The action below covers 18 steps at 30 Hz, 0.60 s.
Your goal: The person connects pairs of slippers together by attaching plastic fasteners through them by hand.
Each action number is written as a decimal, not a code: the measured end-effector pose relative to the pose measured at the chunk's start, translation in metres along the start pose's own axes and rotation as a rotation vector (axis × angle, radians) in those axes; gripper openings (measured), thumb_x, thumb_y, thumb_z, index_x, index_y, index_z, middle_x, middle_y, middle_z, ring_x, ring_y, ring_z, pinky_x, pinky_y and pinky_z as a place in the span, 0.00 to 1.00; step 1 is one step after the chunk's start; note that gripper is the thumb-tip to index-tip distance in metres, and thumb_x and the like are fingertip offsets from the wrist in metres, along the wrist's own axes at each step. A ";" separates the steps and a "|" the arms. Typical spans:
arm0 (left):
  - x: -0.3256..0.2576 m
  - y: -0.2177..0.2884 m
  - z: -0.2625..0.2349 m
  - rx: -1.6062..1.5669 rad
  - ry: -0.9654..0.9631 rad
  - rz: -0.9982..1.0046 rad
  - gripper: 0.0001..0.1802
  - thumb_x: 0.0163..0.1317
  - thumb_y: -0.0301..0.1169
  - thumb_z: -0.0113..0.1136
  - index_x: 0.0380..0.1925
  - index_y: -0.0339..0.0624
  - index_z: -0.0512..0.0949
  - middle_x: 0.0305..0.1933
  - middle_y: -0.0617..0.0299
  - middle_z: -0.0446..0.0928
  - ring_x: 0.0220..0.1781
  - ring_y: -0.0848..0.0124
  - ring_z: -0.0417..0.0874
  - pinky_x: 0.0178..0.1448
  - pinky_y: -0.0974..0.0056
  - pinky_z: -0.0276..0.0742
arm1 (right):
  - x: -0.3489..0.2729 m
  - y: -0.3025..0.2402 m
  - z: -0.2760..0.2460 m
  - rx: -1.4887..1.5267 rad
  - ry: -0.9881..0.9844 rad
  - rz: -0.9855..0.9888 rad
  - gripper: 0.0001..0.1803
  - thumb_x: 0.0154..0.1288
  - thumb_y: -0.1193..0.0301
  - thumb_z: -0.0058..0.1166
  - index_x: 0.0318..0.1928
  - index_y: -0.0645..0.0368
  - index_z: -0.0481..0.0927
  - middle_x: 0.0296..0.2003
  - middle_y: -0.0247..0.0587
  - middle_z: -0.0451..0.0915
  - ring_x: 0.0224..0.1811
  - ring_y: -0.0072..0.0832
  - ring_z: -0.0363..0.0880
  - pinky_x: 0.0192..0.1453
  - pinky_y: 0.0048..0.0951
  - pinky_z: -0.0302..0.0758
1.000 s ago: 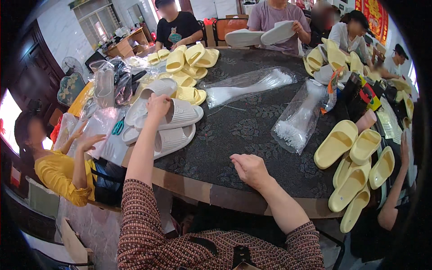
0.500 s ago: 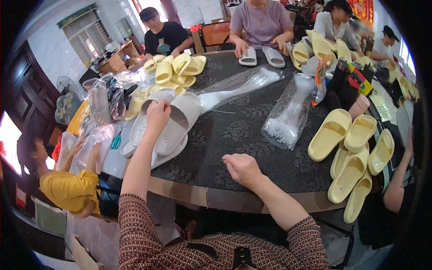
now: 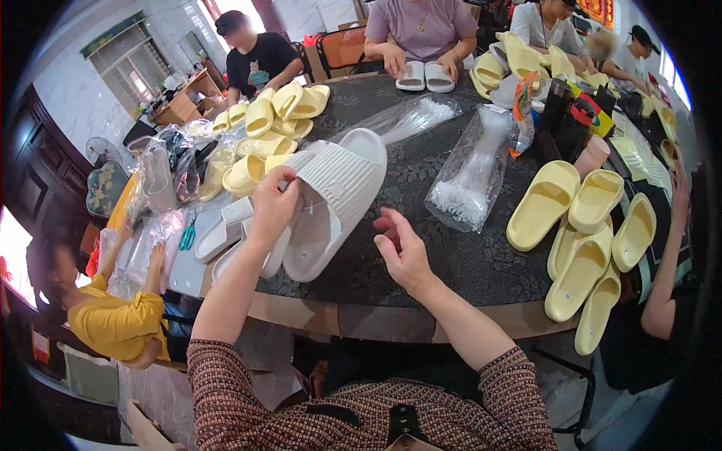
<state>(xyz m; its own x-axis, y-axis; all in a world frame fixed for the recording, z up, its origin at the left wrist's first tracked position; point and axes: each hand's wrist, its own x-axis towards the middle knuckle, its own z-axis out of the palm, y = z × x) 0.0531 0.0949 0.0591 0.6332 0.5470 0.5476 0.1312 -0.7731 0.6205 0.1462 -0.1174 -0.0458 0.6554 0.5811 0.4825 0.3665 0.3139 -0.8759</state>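
My left hand (image 3: 275, 201) pinches a light grey slide slipper (image 3: 340, 197) at the side of its ribbed strap, tilted up over the table. A thin pale strand shows beside my fingertips. Another grey slipper is partly hidden behind my wrist, so I cannot tell whether it is held too. To the right of the raised slipper is my right hand (image 3: 406, 254), fingers loosely bent and apart, touching nothing. More grey slippers (image 3: 218, 234) lie on the table left of my left forearm.
Yellow slippers (image 3: 544, 204) lie at the right, with others (image 3: 288, 100) piled far left. A clear bag of white plastic ties (image 3: 470, 173) rests mid-table, another (image 3: 410, 120) behind it. Teal scissors (image 3: 188, 234) lie left. Several people work around the dark-covered table (image 3: 361, 289).
My left hand has lifted the grey slipper up and rightward off the others. My right hand has opened from a loose fist. Across the table, a person has brought two grey slippers together.
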 end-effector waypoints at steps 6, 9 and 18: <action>-0.037 0.025 0.018 -0.272 -0.204 -0.227 0.07 0.62 0.29 0.57 0.35 0.35 0.76 0.26 0.70 0.72 0.27 0.83 0.66 0.31 0.74 0.66 | 0.003 -0.006 -0.009 0.271 0.033 0.125 0.31 0.70 0.66 0.44 0.66 0.70 0.52 0.55 0.48 0.70 0.55 0.29 0.70 0.60 0.31 0.68; -0.050 0.033 0.018 -0.375 -0.250 -0.324 0.08 0.64 0.30 0.56 0.37 0.36 0.75 0.28 0.70 0.72 0.28 0.83 0.67 0.32 0.74 0.66 | 0.014 -0.003 -0.017 0.343 0.084 0.109 0.27 0.69 0.70 0.42 0.64 0.71 0.57 0.55 0.49 0.70 0.56 0.28 0.70 0.60 0.28 0.67; -0.082 -0.007 0.036 -0.304 -0.458 -0.211 0.32 0.62 0.30 0.55 0.64 0.34 0.58 0.41 0.52 0.78 0.40 0.72 0.78 0.44 0.67 0.73 | 0.024 0.031 -0.026 -0.571 0.255 -0.191 0.19 0.62 0.80 0.48 0.55 0.66 0.69 0.41 0.45 0.77 0.44 0.29 0.75 0.46 0.25 0.74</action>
<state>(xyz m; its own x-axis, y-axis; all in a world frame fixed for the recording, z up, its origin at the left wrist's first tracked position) 0.0279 0.0438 -0.0097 0.8910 0.4323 0.1388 0.1081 -0.4989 0.8599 0.1904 -0.1134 -0.0617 0.6546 0.3362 0.6771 0.7389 -0.0951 -0.6671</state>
